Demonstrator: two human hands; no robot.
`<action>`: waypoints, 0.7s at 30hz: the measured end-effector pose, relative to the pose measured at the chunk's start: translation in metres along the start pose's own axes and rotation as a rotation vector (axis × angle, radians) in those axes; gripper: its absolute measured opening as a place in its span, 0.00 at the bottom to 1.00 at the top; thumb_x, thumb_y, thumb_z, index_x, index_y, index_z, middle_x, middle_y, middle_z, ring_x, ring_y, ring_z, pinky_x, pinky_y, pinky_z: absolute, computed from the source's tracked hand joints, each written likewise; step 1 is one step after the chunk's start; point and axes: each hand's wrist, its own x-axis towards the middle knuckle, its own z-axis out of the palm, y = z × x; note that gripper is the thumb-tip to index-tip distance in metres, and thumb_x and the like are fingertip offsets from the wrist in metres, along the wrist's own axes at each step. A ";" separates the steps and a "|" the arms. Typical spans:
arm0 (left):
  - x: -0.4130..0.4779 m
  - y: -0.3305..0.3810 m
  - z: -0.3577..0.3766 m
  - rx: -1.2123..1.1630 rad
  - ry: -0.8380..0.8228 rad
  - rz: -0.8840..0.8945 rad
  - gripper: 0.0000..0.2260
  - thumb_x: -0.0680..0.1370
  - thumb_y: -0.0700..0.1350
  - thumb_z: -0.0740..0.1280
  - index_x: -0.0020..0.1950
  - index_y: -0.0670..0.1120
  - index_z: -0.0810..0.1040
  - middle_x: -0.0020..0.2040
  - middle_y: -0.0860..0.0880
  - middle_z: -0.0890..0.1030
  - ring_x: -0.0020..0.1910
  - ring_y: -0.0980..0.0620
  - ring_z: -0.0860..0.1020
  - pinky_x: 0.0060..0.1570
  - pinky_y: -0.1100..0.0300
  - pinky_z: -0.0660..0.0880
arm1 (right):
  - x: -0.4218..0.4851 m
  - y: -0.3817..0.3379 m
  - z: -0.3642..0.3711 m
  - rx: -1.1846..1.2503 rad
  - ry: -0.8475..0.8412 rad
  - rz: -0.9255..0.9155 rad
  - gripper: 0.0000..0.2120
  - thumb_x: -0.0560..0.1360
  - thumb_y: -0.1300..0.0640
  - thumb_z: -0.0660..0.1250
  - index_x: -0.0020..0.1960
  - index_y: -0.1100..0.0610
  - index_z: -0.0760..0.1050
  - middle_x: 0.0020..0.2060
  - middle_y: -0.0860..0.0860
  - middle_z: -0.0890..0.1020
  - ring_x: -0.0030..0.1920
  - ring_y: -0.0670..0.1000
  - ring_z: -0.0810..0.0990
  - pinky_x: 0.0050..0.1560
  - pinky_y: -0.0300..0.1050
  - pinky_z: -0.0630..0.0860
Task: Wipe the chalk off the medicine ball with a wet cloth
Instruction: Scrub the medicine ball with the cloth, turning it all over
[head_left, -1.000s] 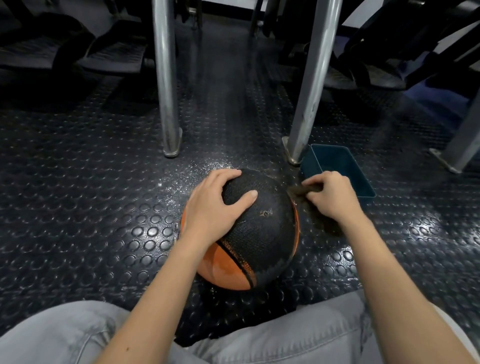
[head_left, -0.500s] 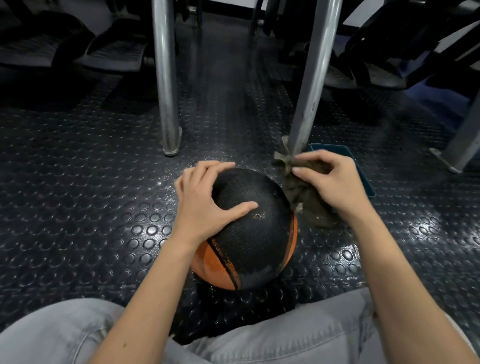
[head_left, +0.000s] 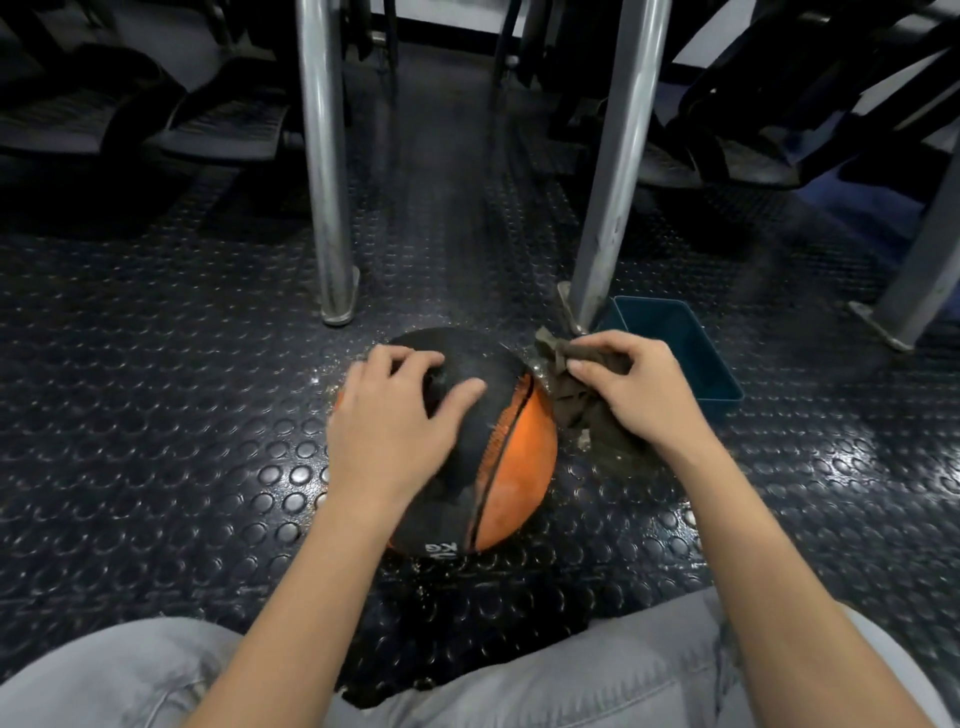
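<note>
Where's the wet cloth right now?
Head view, right of centre: the cloth is bunched in the right hand, beside the medicine ball, just left of the blue tub.

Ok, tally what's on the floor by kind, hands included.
Medicine ball: 1
Cloth: 1
Teal bin: 1
Metal legs: 3
Hands: 2, left hand and right hand
Total: 8

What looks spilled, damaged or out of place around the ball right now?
Glistening wet specks lie on the floor beside the medicine ball, mostly under the cloth that the right hand grips. The ball's orange panel shows pale smears. The blue tray sits upright; nothing looks broken.
</note>
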 end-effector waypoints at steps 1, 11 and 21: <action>-0.004 0.001 0.002 0.055 -0.064 -0.026 0.28 0.75 0.66 0.59 0.70 0.53 0.69 0.69 0.50 0.67 0.70 0.48 0.64 0.65 0.50 0.64 | 0.000 -0.005 0.002 0.026 -0.005 -0.039 0.07 0.72 0.59 0.71 0.49 0.50 0.81 0.43 0.42 0.82 0.46 0.41 0.79 0.48 0.32 0.73; 0.010 -0.014 0.016 -0.078 -0.153 0.151 0.29 0.74 0.66 0.62 0.71 0.54 0.65 0.73 0.55 0.62 0.75 0.52 0.54 0.74 0.49 0.50 | 0.004 -0.008 0.000 -0.057 0.059 -0.088 0.11 0.74 0.59 0.69 0.51 0.45 0.78 0.49 0.48 0.81 0.53 0.47 0.78 0.56 0.43 0.72; 0.011 -0.026 0.009 -0.317 -0.207 0.297 0.17 0.64 0.68 0.65 0.52 0.68 0.70 0.60 0.72 0.69 0.66 0.71 0.61 0.69 0.60 0.55 | -0.005 0.025 0.022 -0.449 -0.110 -0.098 0.14 0.77 0.63 0.61 0.59 0.52 0.77 0.53 0.51 0.77 0.57 0.58 0.73 0.56 0.47 0.69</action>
